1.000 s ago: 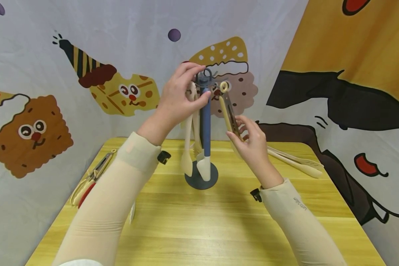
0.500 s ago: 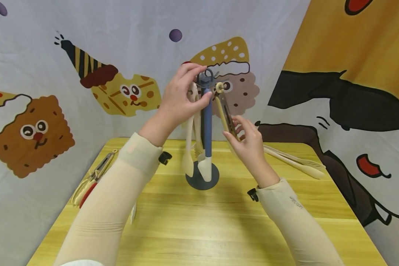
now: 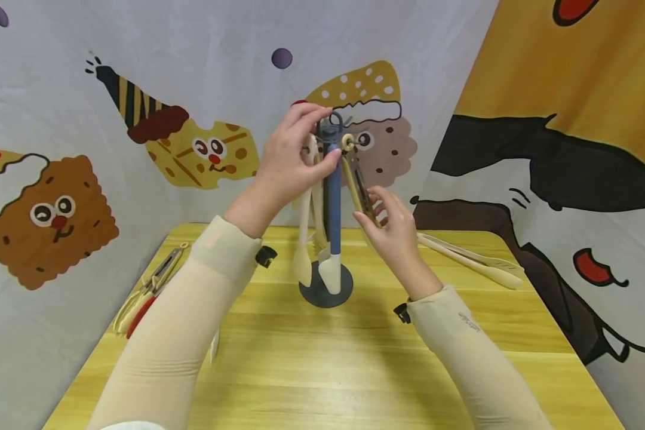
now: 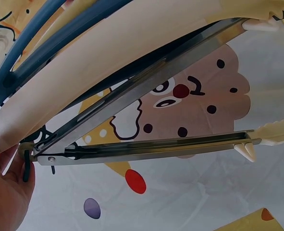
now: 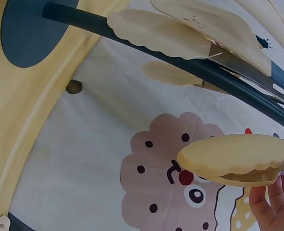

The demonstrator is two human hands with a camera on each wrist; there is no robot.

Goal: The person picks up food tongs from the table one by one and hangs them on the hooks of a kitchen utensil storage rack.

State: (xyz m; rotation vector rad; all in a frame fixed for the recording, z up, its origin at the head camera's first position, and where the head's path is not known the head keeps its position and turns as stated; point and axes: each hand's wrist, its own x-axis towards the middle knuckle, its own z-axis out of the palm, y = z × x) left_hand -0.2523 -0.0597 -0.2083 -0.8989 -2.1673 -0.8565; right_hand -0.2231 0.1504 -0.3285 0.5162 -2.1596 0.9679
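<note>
With thumb and fingers my left hand (image 3: 287,161) grips the top of a dark utensil stand (image 3: 329,130), under its loop. A blue-handled spatula (image 3: 335,197) and a beige spoon (image 3: 303,266) hang from the stand, along with tongs (image 4: 156,72) seen in the left wrist view. My right hand (image 3: 392,230) holds a pair of beige-tipped tongs (image 3: 359,182) upright and slightly tilted, on the stand's right side. Their end ring (image 3: 347,142) sits at a hook, whose tip shows through it. In the right wrist view, scalloped tong heads (image 5: 233,156) lie beside the fingers (image 5: 276,199).
More tongs (image 3: 166,263) and a red-edged utensil (image 3: 141,315) lie at the table's left. Long beige utensils (image 3: 478,266) lie at the right rear. The stand's round base (image 3: 313,292) rests on the wooden table (image 3: 322,370), before a cartoon-printed curtain (image 3: 220,48).
My right hand has moved left with the tongs, bringing their ring from beside the stand onto a hook. The left hand has kept its grip on the stand's top.
</note>
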